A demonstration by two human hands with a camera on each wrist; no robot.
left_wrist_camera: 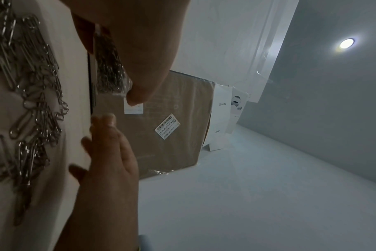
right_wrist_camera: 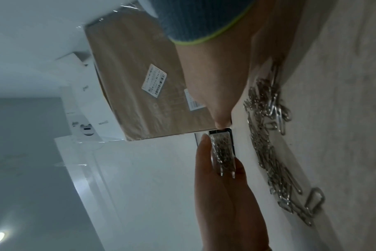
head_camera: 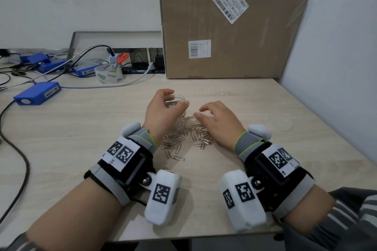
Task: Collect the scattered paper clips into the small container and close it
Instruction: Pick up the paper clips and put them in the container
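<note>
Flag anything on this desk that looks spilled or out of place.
A heap of paper clips lies loose on the table between the wrists. The left hand grips the clear container, partly filled. Its transparent lid lies off to the right. The right hand hovers over the heap.

Two hands (head_camera: 163,112), one container (head_camera: 175,99), many clips (head_camera: 183,136)
</note>
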